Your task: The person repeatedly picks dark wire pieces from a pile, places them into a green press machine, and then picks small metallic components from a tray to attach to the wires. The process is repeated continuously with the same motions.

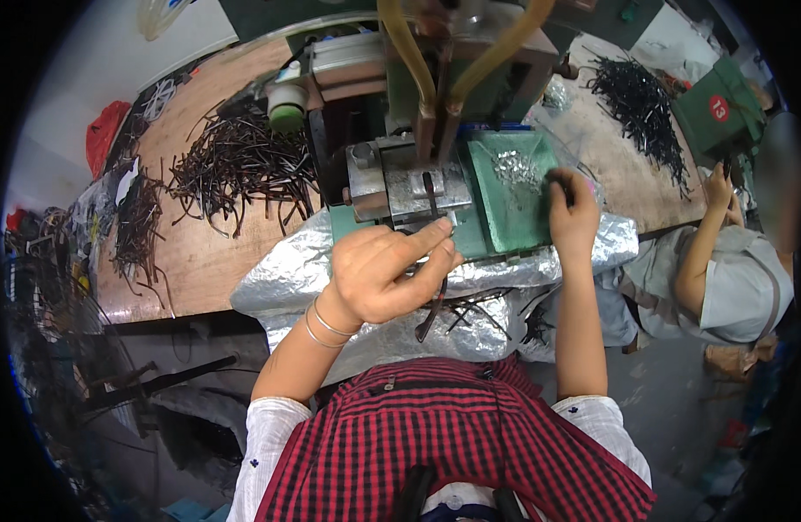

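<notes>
My left hand [387,270] pinches a dark, thin wire-like strip [432,317] between thumb and forefinger. The strip's upper end lies at the metal fixture [427,183] of a bench machine, below two upright copper-coloured bars [437,130]. Its lower end hangs below my fingers. At the right wall of a shallow green tray [485,204], my right hand [576,213] has its fingers curled in; whatever they may hold is too small to make out. Small shiny metal pieces [515,165] lie in the tray.
Heaps of dark strips [244,165] cover the wooden table on the left, with another pile [640,109] at the far right. Silver foil-like sheeting [348,335] drapes the front edge and my lap, with several strips on it. A co-worker's arm [705,235] and a green box [718,109] are at right.
</notes>
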Demonstrator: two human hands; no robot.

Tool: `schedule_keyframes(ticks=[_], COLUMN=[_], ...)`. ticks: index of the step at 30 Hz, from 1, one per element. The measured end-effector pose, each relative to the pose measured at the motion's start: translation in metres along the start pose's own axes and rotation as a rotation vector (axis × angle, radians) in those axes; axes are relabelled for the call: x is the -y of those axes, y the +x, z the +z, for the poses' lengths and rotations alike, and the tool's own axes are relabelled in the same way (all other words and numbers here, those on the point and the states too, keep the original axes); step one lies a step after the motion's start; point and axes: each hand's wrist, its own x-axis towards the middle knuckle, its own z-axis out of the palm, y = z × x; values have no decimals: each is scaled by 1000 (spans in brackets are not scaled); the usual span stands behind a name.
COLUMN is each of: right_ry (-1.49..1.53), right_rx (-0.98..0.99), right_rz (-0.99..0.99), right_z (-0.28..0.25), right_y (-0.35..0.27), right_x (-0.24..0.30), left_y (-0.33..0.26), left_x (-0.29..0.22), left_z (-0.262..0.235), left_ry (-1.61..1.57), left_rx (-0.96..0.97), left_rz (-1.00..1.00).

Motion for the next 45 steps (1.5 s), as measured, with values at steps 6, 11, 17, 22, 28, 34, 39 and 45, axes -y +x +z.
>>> schedule_keyframes(ticks=[6,11,17,22,28,34,39,45], right_ry=[-438,-537,-428,-9,173,33,103,373], right_rx=[96,134,-17,-64,-20,-137,-44,112], right_rz=[-133,-281,-140,-100,-112,-20,-83,-309], right_z=[2,9,11,13,24,-11,-18,45], right_y=[-30,-24,-38,-29,-28,-52,-58,-27], right_x=[14,17,5,4,25,-3,34,108], left_y=[0,-12,-51,-43,-120,-158,-128,-123], left_x=[-2,-19,-25,37,124,164,140,127], left_z=[-2,-8,-93,-145,-106,-103,-111,-98], left_ry=[7,-84,358,435,795,682,409,-330], left_rx=[21,9,13,-319,527,551,166,-175], left_rz=[-58,-227,-377,-749,-638,-581,-709,-1189])
